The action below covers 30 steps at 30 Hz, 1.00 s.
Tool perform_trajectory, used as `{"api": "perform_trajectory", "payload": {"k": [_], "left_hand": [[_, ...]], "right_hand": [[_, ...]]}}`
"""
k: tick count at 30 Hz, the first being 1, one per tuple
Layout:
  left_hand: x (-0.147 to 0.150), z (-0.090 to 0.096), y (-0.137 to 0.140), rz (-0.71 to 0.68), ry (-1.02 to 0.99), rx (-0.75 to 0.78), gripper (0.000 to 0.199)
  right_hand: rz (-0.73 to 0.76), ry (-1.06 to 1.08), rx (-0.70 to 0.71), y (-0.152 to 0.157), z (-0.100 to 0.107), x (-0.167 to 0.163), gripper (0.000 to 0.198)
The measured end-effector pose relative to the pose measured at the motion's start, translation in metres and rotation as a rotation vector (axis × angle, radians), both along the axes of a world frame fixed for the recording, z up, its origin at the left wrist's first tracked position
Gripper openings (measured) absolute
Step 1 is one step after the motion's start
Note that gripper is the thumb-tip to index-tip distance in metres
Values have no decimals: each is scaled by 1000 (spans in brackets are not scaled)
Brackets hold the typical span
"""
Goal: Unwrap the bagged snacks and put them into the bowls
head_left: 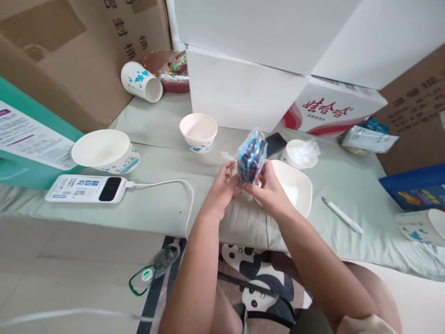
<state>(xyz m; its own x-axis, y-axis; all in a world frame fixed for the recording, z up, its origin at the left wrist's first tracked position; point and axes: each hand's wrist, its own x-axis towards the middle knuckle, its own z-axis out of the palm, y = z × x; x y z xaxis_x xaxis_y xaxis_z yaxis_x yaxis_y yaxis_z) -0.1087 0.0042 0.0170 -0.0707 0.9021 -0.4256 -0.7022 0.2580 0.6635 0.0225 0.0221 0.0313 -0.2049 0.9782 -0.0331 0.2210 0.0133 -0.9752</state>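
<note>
"Packet of crinkly clear-and-blue plastic (252, 155); where do we hold it?"
"Above pale-green cloth (156, 208); our right hand (271, 191) pinches its base; our left hand (219, 192) curls alongside, its pinch we cannot tell; likely light, soft, slippery; we should grip low, gently."

My packet (251, 157) is dark blue with bright-blue streaks; my cup (135, 80), white with blue leaves; my cloth (156, 208), pale green.
</note>
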Motion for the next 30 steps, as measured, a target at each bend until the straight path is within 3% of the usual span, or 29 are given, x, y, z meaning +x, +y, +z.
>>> {"api": "perform_trajectory", "payload": {"k": [3,7,11,14,18,20,26,30], "left_hand": [[15,-3,-2,-178,244,2,48],[25,-4,1,-111,285,18,53],[24,-8,8,8,359,-49,46],[21,-9,13,23,458,-127,40],[15,-11,13,-39,610,-150,44],[11,-17,13,-52,697,-126,47],[-4,-39,16,23,1011,-26,47],[-9,-40,20,117,1110,-36,46]], "right_hand": [[80,140,-65,0,6,16,52],[108,187,-106,5,16,31,52],[17,186,-83,13,20,42,53],[-51,-81,-65,27,26,44,53],[38,-749,-60,51,41,32,46],[82,-948,-38,60,46,24,46],[93,-1110,-4,69,42,14,58],[49,-1089,-31,70,33,12,66]]}}
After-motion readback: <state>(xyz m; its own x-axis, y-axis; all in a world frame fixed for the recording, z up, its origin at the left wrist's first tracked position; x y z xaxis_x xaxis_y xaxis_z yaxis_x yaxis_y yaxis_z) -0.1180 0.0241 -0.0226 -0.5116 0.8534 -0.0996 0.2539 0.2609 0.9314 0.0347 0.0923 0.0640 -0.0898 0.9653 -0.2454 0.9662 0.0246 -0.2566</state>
